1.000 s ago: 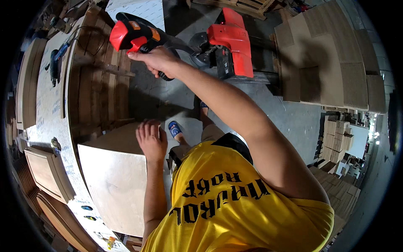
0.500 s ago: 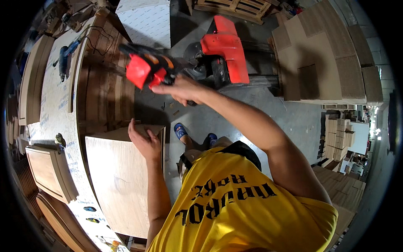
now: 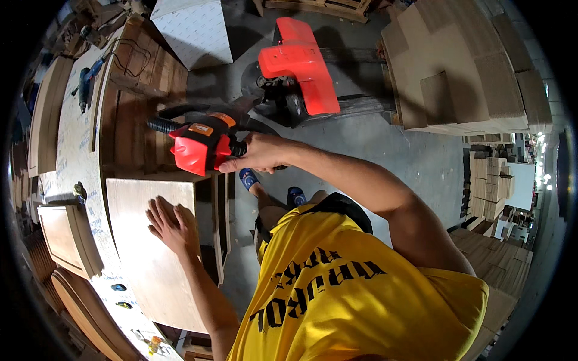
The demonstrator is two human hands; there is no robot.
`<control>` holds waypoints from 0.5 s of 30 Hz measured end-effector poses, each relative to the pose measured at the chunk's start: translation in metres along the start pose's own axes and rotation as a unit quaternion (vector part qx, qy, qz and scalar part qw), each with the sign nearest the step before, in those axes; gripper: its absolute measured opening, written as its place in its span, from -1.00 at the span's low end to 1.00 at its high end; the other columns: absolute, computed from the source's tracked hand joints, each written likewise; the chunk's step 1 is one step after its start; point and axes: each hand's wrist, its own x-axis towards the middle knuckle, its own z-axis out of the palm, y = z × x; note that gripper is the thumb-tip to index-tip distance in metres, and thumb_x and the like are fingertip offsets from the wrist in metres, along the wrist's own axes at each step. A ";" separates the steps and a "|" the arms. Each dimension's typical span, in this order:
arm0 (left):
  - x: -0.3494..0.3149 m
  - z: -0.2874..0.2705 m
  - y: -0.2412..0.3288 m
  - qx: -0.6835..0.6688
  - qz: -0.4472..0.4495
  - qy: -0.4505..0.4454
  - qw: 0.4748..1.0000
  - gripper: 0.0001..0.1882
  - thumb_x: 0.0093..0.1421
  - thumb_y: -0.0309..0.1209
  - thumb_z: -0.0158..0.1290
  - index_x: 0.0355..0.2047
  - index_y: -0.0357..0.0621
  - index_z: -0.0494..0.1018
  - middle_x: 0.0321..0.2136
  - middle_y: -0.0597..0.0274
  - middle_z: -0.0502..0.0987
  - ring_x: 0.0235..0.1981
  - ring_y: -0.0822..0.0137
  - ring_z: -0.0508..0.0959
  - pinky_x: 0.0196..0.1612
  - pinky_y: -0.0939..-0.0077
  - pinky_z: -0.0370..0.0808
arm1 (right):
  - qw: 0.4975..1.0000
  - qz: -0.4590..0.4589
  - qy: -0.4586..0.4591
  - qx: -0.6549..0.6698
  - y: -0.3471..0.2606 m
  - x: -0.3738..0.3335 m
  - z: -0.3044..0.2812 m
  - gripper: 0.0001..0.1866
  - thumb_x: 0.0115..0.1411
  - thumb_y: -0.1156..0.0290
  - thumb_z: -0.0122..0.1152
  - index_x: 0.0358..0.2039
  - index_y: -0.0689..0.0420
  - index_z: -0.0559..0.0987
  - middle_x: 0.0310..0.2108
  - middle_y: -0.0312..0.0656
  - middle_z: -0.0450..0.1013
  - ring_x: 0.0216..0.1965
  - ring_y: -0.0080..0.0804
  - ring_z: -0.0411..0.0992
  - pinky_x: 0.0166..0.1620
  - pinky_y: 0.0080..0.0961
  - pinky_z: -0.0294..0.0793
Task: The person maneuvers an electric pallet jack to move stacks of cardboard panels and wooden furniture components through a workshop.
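Note:
My right hand (image 3: 262, 151) is wrapped around the grip of a red and black control handle (image 3: 191, 155), in front of me and left of centre. A dark shaft joins that handle to the red body of a pallet truck (image 3: 304, 66), whose forks run right toward stacked cardboard. Spread fingers of my left hand (image 3: 171, 228) lie on the pale wood-grain top of a cabinet (image 3: 147, 277) at my left. Open compartments show along the cabinet's side nearest my legs. The underside of the right-hand grip is hidden.
Large cardboard boxes (image 3: 457, 66) stand at the far right. Along the left runs a workbench (image 3: 78, 144) with a drill (image 3: 84, 90) and cabinet doors (image 3: 67, 237). A white-covered box (image 3: 192, 33) and a wooden pallet (image 3: 322, 7) are at the far side. My blue sandals (image 3: 248, 178) are on the grey floor.
The control handle has swung down nearer to me, my right hand still on it. My left hand has come from the cabinet's edge to lie on its top.

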 end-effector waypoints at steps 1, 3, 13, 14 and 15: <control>0.003 -0.002 0.005 -0.004 0.000 0.004 1.000 -0.40 0.37 0.01 -0.23 0.35 0.10 0.18 0.41 0.21 0.08 0.44 0.06 -0.02 0.39 -0.12 -0.19 | 1.000 -0.012 -0.012 0.006 0.000 -0.004 0.000 -0.37 0.06 -0.28 0.31 -0.60 0.10 0.48 -0.82 -0.38 0.22 -0.83 -0.60 0.22 -0.72 -0.58 0.21; 0.002 -0.002 0.010 -0.010 -0.004 0.004 1.000 -0.42 0.38 -0.04 -0.22 0.35 0.09 0.18 0.41 0.22 0.09 0.44 0.07 -0.02 0.39 -0.10 -0.18 | 1.000 -0.009 -0.007 0.005 -0.001 -0.018 0.002 -0.38 0.07 -0.28 0.31 -0.60 0.11 0.49 -0.82 -0.37 0.23 -0.83 -0.60 0.22 -0.72 -0.58 0.22; 0.012 0.018 -0.016 -0.047 0.031 0.032 0.998 -0.47 0.40 -0.13 -0.19 0.35 0.09 0.20 0.39 0.23 0.13 0.44 0.07 0.00 0.38 -0.10 -0.16 | 0.986 0.088 -0.091 -0.112 0.027 -0.097 0.008 -0.36 0.01 -0.18 0.40 -0.37 0.26 0.58 -0.68 -0.14 0.42 -0.80 -0.44 0.29 -0.63 -0.52 0.40; 0.015 0.020 -0.022 -0.050 0.027 0.028 0.998 -0.48 0.40 -0.17 -0.18 0.35 0.14 0.19 0.40 0.23 0.12 0.44 0.06 0.00 0.39 -0.11 -0.18 | 0.985 0.083 -0.108 -0.105 0.053 -0.102 0.012 -0.33 -0.01 -0.19 0.41 -0.40 0.30 0.58 -0.66 -0.12 0.44 -0.78 -0.41 0.32 -0.61 -0.49 0.41; 0.018 0.021 -0.027 -0.046 0.031 0.033 0.998 -0.48 0.39 -0.18 -0.18 0.35 0.15 0.19 0.40 0.24 0.12 0.44 0.06 0.00 0.39 -0.12 -0.19 | 0.984 0.078 -0.125 -0.099 0.078 -0.107 0.016 -0.30 -0.03 -0.21 0.43 -0.44 0.33 0.57 -0.63 -0.11 0.47 -0.75 -0.38 0.36 -0.59 -0.45 0.42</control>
